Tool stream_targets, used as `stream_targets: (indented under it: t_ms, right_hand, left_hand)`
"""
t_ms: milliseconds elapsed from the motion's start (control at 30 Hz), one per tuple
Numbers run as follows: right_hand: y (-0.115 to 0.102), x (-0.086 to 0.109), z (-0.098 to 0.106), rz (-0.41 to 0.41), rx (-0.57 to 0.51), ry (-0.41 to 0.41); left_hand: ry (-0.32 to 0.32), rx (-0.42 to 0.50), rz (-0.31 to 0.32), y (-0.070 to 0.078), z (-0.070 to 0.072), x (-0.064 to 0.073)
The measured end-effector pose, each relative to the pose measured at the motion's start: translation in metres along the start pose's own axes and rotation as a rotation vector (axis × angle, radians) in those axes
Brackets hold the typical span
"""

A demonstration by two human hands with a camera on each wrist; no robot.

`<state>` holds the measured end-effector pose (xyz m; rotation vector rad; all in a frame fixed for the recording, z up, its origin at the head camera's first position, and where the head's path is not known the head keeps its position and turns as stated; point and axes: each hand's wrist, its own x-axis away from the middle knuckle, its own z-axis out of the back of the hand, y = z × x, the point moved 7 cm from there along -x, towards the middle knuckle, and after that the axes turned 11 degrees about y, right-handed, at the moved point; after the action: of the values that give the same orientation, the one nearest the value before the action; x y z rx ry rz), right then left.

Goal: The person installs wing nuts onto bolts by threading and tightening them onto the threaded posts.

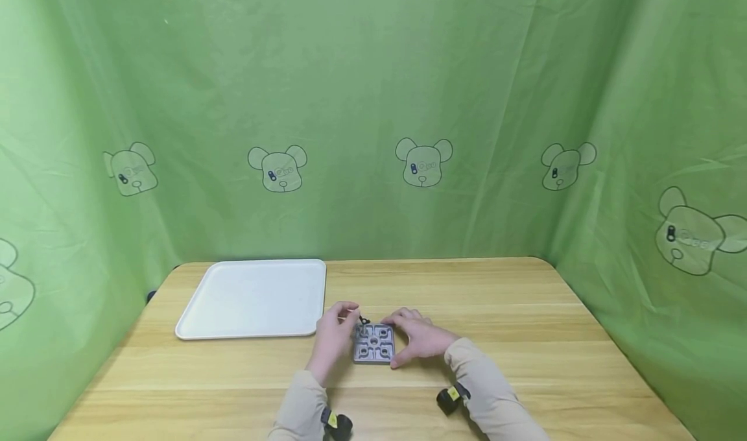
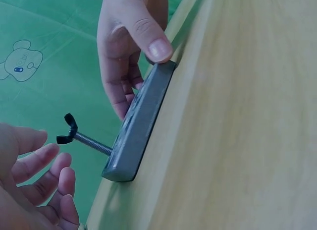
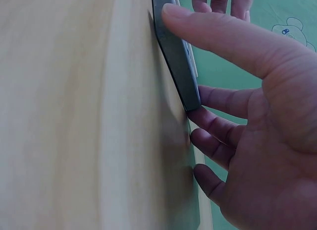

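A square grey metal plate (image 1: 374, 350) with several recessed holes lies flat on the wooden table. From its far left corner rises a black-winged thumb screw (image 2: 91, 142) with a threaded shank. My left hand (image 1: 334, 337) is beside the screw's wings, fingers loosely bent and a small gap between them and the wings in the left wrist view. On the plate's right side, my right hand (image 1: 421, 337) grips the edges, thumb at the near corner and fingers at the far one. How deep the screw sits in the plate is hidden.
A white rectangular tray (image 1: 257, 298) lies at the table's back left, just left of my left hand. Green curtains (image 1: 362, 220) with bear heads enclose the table (image 1: 496, 298) at the back and both sides.
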<state>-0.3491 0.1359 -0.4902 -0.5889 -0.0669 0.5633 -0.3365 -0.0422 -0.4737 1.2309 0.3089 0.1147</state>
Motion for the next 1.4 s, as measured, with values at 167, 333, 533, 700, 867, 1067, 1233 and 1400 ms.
stream_targets:
  t_ms: [167,333,533,700,867,1067,1233,1400]
  right_hand:
    - [0.0017,0.0000,-0.0006,-0.001,0.001,0.000]
    - [0.0030,-0.0001,-0.0011,0.006,0.003,0.006]
    - [0.0035,-0.0001,-0.0015,0.012,0.006,0.009]
    - [0.0023,0.0007,-0.0010,0.004,0.004,0.004]
    - [0.0004,0.0010,-0.0005,0.001,0.003,0.001]
    - [-0.0007,0.0009,-0.0003,0.004,0.003,0.003]
    - [-0.0001,0.0001,-0.0005,0.010,0.006,0.004]
    - [0.0004,0.0001,-0.0005,0.019,0.014,0.005]
  left_hand:
    - [0.039,-0.039,-0.006,-0.0011,0.0033,-0.0020]
    - [0.044,-0.039,0.003,-0.0011,0.0043,-0.0014]
    - [0.022,-0.034,0.002,-0.0001,0.0039,0.0001]
    - [0.005,-0.029,0.015,0.0003,0.0021,0.0013]
    - [-0.001,-0.012,0.013,0.0024,0.0015,0.0029]
    - [-0.004,-0.024,0.008,0.0012,-0.0005,0.0027]
    - [-0.019,-0.034,0.018,-0.0007,-0.0024,0.0023]
    - [-0.029,-0.038,0.022,-0.0013,-0.0039,0.0031]
